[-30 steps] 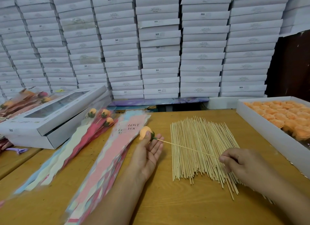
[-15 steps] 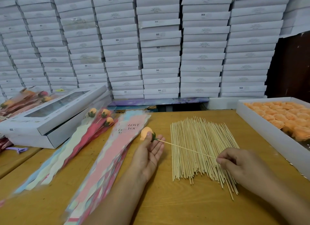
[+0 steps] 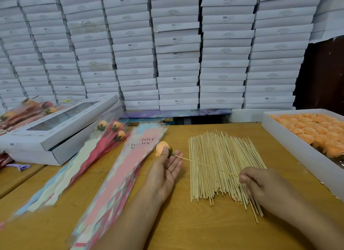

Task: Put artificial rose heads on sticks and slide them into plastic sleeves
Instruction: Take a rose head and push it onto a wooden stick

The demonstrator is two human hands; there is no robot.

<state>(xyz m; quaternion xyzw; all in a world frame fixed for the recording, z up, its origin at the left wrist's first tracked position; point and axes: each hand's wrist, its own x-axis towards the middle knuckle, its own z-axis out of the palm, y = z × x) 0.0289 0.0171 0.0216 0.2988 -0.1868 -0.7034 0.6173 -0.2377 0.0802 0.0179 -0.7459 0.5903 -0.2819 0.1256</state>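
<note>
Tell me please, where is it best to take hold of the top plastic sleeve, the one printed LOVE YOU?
Probably at the wide scalloped mouth of the LOVE YOU sleeve, coming from the far end. It lies flat on the sleeve stack, tapering toward the person; the mouth's top layer should lift free and open for the rose.

Cut off at the right edge: tray of rose heads (image 3: 305, 154); blurred at bottom left: sleeve stack (image 3: 111, 184).

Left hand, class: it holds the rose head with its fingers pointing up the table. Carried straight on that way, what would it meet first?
Probably nothing on the table: ahead of the left hand and rose head lies bare table, then its far edge. The sleeve pile stays beside it, though depth is hard to judge.
</note>
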